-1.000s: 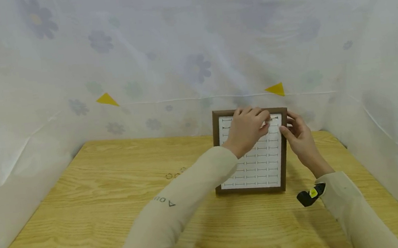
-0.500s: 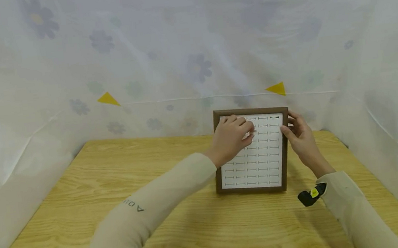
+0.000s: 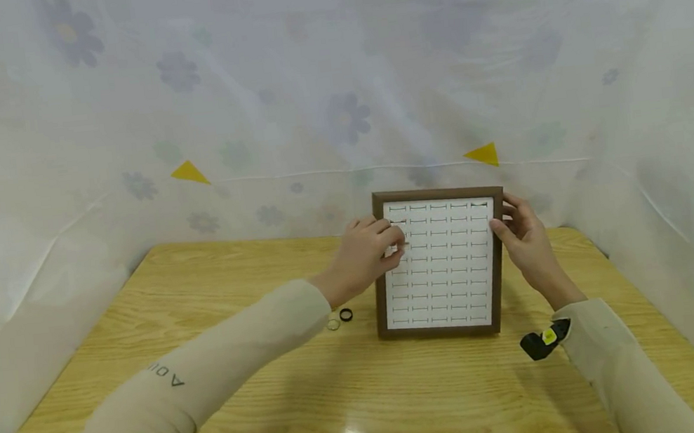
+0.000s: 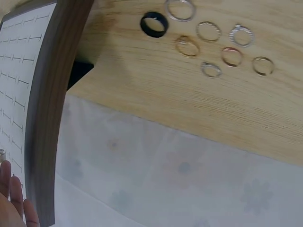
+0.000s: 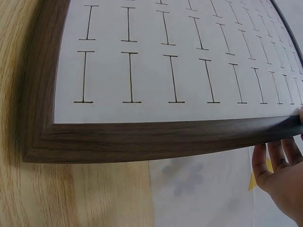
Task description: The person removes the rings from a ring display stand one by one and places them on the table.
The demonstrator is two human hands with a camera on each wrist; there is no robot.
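Observation:
A brown-framed ring board (image 3: pixel 446 331) with a white slotted face stands tilted on the wooden table. My right hand (image 3: pixel 523 237) grips its right edge, thumb in front and fingers behind; the fingers (image 5: pixel 279 170) show past the frame (image 5: pixel 142 137) in the right wrist view. My left hand (image 3: pixel 367 257) hovers at the board's left edge with loosely curled fingers, and nothing shows in it. Its fingertips (image 4: pixel 12 198) lie beside the frame (image 4: pixel 52 118). A dark ring (image 3: pixel 479 205) sits in the top right slot.
Several loose rings (image 4: pixel 222 47) and a black ring (image 4: pixel 154 24) lie on the table left of the board; two of them (image 3: pixel 339 319) show in the head view. A flowered white sheet (image 3: pixel 184 120) walls the table on three sides. A black wrist device (image 3: pixel 541 341) sits on my right sleeve.
My left hand has drawn back from the board's top right corner across to its left edge, uncovering the rings on the table. The right hand has kept its grip on the frame.

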